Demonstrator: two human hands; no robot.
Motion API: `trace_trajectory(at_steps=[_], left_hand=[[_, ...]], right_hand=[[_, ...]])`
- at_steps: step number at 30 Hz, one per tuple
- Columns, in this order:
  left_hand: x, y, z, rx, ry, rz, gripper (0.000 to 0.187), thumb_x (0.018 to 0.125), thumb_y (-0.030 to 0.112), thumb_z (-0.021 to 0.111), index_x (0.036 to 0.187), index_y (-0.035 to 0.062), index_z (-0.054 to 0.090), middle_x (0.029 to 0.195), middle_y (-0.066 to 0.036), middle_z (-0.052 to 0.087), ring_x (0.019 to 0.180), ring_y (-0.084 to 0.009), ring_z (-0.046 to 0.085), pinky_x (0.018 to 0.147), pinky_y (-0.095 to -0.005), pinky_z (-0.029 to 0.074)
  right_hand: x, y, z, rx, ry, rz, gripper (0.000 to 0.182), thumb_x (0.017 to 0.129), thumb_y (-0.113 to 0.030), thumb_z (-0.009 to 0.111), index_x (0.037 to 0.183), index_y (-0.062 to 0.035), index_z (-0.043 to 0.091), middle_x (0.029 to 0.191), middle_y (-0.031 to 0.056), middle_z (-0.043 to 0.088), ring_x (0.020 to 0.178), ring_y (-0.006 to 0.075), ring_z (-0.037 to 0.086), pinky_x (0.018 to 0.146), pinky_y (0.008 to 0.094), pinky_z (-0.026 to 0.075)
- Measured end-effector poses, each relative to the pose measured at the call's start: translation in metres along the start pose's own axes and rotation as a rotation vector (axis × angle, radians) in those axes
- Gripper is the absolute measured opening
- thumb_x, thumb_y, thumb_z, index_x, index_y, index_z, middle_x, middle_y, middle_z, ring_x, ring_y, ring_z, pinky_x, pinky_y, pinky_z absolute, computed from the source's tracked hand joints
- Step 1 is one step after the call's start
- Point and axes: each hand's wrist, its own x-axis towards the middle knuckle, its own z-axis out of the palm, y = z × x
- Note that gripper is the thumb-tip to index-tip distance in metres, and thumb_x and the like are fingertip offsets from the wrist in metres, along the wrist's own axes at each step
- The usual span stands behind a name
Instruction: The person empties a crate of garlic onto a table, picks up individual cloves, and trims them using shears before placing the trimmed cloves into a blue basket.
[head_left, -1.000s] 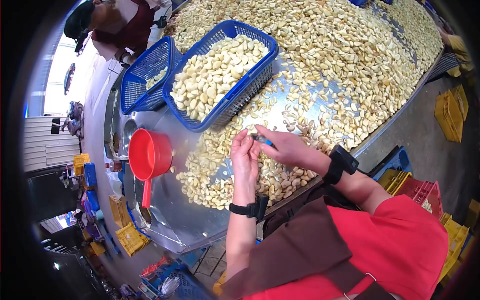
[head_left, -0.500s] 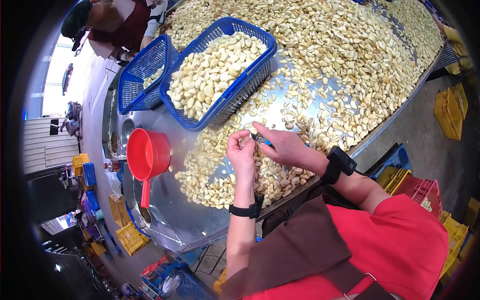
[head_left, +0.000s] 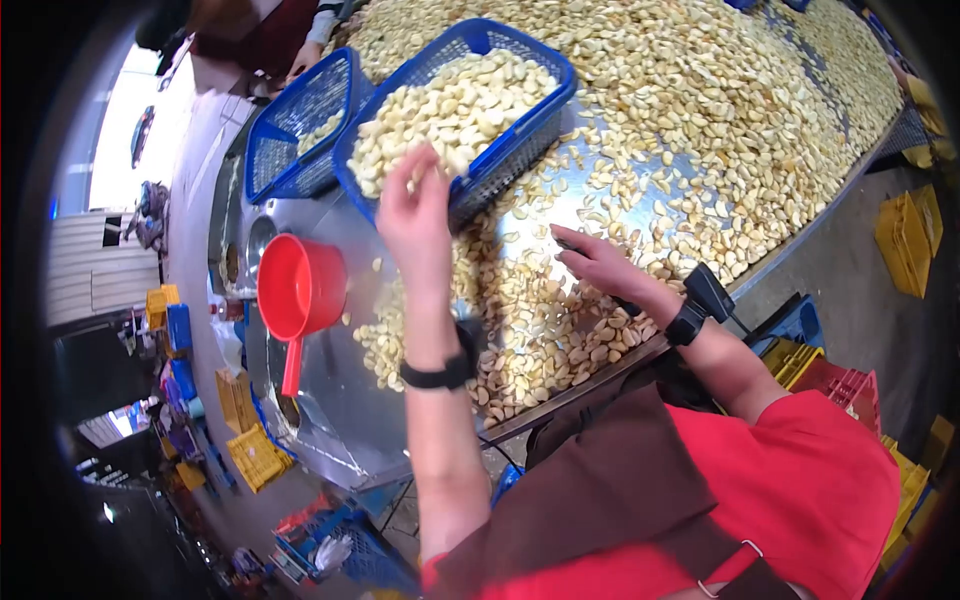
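Over the near edge of a blue plastic basket (head_left: 519,131) is my left hand (head_left: 415,215), its fingers slightly blurred and apart, with nothing visible between them. Pale, clove-like pieces (head_left: 470,100) fill that basket. My right hand (head_left: 605,270) is closed around a small knife (head_left: 627,307) low over the table; its dark handle end sticks out under the palm and most of the blade is hidden. Loose clove-like pieces (head_left: 540,340), some browner, lie on the metal table below both hands.
A red long-handled dipper (head_left: 328,285) stands left on the metal table (head_left: 350,440). Beyond it, a second blue basket (head_left: 268,165) holds a few pieces, with another person's hand (head_left: 303,62) beside it. A large heap (head_left: 700,110) covers the far side. Yellow crates (head_left: 905,240) stand at right.
My left hand has left the knife and moved up and away to the full basket. My right hand has shifted slightly right, still with the knife. The view has tilted a little.
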Motion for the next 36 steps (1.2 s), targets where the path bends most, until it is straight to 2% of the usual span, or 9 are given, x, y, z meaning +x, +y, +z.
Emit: trace_trajectory(at_steps=[2,6,8,12,24,26,28,32,36], left_hand=[[0.022,0.002,-0.019,-0.038,-0.011,-0.016,0.03,0.091,0.01,0.057,0.119,-0.0027,0.055,0.11,-0.011,0.06,0.094,-0.0169,0.062,0.082,-0.0282,0.051],[-0.019,-0.034,-0.063,0.258,-0.157,-0.384,0.018,0.089,0.018,0.062,0.083,0.0025,0.068,0.066,0.0,0.062,0.065,-0.0073,0.057,0.061,-0.0218,0.046],[-0.051,-0.074,-0.069,0.768,-0.145,-0.284,0.011,0.082,0.015,0.065,0.078,0.0055,0.068,0.068,-0.009,0.066,0.063,-0.0235,0.062,0.061,-0.035,0.048],[-0.066,-0.143,-0.069,0.967,-0.073,-0.071,0.008,0.079,0.013,0.064,0.084,0.0083,0.069,0.081,-0.015,0.064,0.073,-0.0339,0.061,0.066,-0.0402,0.049],[-0.079,-0.16,-0.048,1.155,-0.387,-0.003,0.019,0.073,-0.001,0.057,0.091,0.0027,0.056,0.086,-0.017,0.059,0.084,-0.0365,0.056,0.069,-0.0459,0.047],[-0.087,-0.165,-0.059,1.086,-0.352,0.021,0.021,0.074,-0.004,0.056,0.095,0.0016,0.055,0.079,-0.011,0.058,0.076,-0.0273,0.057,0.063,-0.0384,0.048],[-0.093,-0.156,-0.066,0.069,0.065,-0.605,0.025,0.078,-0.005,0.055,0.102,0.0032,0.054,0.074,-0.004,0.055,0.069,-0.0148,0.055,0.055,-0.0276,0.045],[-0.106,-0.109,-0.076,-0.861,0.056,-0.808,0.033,0.09,-0.001,0.051,0.122,0.0056,0.047,0.096,-0.01,0.06,0.078,-0.0153,0.06,0.064,-0.0226,0.052],[-0.116,-0.1,-0.07,-1.065,0.116,-0.821,0.028,0.09,0.001,0.053,0.118,0.0065,0.051,0.101,-0.012,0.061,0.084,-0.0188,0.062,0.065,-0.0238,0.052]], right_hand=[[-0.002,0.012,-0.007,-0.101,0.044,-0.093,0.046,0.09,-0.016,0.05,0.136,-0.0159,0.045,0.098,0.0139,0.065,0.085,0.02,0.06,0.079,0.0297,0.046],[-0.016,0.012,-0.056,-0.316,0.069,0.025,0.046,0.092,-0.018,0.047,0.137,-0.025,0.044,0.107,0.0177,0.064,0.093,0.0268,0.062,0.084,0.034,0.047],[-0.019,0.036,-0.076,-0.435,0.245,-0.193,0.046,0.091,-0.02,0.046,0.137,-0.0263,0.043,0.103,0.0181,0.064,0.091,0.0295,0.063,0.081,0.0365,0.048],[-0.023,0.012,-0.079,-0.823,0.187,0.172,0.046,0.088,-0.026,0.047,0.133,-0.0142,0.045,0.091,0.0231,0.063,0.082,0.0366,0.062,0.072,0.0458,0.049],[-0.026,-0.005,0.047,-0.884,-0.347,-0.12,0.036,0.083,-0.02,0.05,0.11,0.0039,0.043,0.086,0.0228,0.062,0.079,0.0358,0.064,0.069,0.0445,0.051],[-0.026,-0.016,0.041,-0.921,-0.44,-0.203,0.037,0.084,-0.02,0.05,0.113,0.002,0.044,0.086,0.0222,0.064,0.079,0.0366,0.064,0.07,0.0448,0.05],[-0.01,-0.029,0.017,-0.645,-0.494,-0.109,0.043,0.085,-0.023,0.052,0.121,-0.0025,0.043,0.088,0.021,0.064,0.08,0.0378,0.063,0.069,0.0453,0.049],[0.033,0.003,-0.014,-0.832,0.323,-0.12,0.042,0.087,-0.029,0.052,0.127,-0.0144,0.046,0.089,0.0176,0.064,0.087,0.0348,0.062,0.072,0.0444,0.049],[0.021,-0.002,-0.006,-0.779,-0.161,-0.037,0.04,0.087,-0.028,0.052,0.123,-0.011,0.049,0.093,0.0182,0.063,0.088,0.0368,0.061,0.074,0.0453,0.049]])
